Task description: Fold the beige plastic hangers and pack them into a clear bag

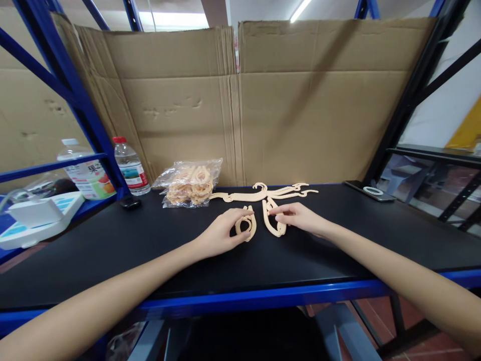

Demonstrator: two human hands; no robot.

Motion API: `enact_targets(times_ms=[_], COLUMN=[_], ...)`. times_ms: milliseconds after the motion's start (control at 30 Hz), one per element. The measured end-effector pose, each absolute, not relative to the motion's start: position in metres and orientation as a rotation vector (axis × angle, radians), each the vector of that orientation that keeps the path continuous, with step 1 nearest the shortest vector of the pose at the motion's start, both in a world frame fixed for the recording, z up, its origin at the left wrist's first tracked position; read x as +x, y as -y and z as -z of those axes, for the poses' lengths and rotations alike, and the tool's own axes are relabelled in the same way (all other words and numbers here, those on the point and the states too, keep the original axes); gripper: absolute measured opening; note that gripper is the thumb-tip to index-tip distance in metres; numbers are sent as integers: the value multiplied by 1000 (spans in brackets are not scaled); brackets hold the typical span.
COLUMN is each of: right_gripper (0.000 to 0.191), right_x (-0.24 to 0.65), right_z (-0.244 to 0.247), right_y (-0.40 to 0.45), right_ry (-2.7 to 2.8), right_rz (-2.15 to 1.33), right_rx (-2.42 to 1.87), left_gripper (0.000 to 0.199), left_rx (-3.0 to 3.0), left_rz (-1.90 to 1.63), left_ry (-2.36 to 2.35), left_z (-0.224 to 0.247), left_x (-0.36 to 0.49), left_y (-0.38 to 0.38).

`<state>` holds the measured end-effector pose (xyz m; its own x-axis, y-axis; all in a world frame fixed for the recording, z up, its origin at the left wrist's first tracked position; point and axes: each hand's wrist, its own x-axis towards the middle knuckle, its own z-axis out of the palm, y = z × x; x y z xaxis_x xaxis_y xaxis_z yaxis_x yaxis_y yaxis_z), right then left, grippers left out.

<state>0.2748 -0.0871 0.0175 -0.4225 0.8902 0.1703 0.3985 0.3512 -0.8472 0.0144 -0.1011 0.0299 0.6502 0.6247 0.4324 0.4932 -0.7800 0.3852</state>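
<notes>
My left hand (220,233) is closed around a beige folded hanger (253,225), thumb on its near side and fingers on its far side. A second beige piece, a partly folded hanger (271,226), stands just to the right, gripped at its right side between the thumb and fingers of my right hand (300,218). The two pieces are apart, with a narrow gap of black tabletop between them. Behind them lie several opened beige folding hangers (248,196), spread flat and overlapping, with a hook curving up at the middle.
A clear plastic bag (188,185) of folded hangers lies at the back left. Beside it are a red-capped water bottle (130,168) and a small black object (130,202). A phone (370,192) lies back right. Cardboard panels (319,110) wall off the black table (150,273).
</notes>
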Motion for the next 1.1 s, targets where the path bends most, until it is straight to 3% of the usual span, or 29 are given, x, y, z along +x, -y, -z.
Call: enact_targets(times_ms=[267,667,1100], right_gripper=[36,42,37], right_x=[275,273,268], right_z=[-16,-27,-14], right_y=[95,108,98], right_ry=[2334,2541,2512], right_rz=[-404,-313,-230], right_rx=[-1129,-906,-802], left_gripper=[46,30,29], left_rx=[2798,2823,2797], left_rz=[-569,-506,-599], left_ry=[-766,-758,-777], left_z=[-36,-32,-26], left_x=[11,8,7], left_y=[106,100,92])
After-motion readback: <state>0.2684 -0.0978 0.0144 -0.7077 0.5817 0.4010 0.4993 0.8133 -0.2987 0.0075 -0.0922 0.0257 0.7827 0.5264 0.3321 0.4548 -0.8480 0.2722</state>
